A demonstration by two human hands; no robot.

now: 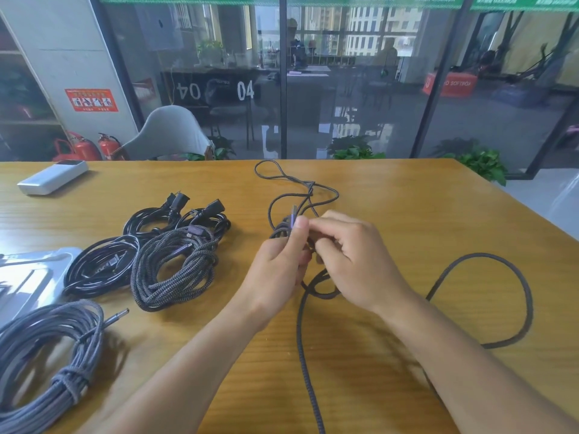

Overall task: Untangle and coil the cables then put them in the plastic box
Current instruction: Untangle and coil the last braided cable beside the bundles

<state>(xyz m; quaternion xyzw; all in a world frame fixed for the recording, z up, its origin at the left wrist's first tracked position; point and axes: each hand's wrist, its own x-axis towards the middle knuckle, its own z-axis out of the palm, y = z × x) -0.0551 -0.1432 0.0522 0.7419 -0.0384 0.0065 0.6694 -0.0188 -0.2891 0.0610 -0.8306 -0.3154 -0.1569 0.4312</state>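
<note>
Both hands raised over the desk, left hand pinching the braided cable just below its plug, right hand in a curled grip on the strands beside, apparently to work the knot free; loose loops trailing right, finished coils parked left beside the plastic box.

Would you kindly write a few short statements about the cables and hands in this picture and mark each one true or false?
1. Both hands hold the tangled braided cable above the wooden table. True.
2. The left hand rests flat on the table. False: its fingers pinch the cable near a connector.
3. The grey coiled cable at the near left is tied with a wrap. True.
4. The black power cords lie to the right of the right hand. False: they lie to the left.
</note>
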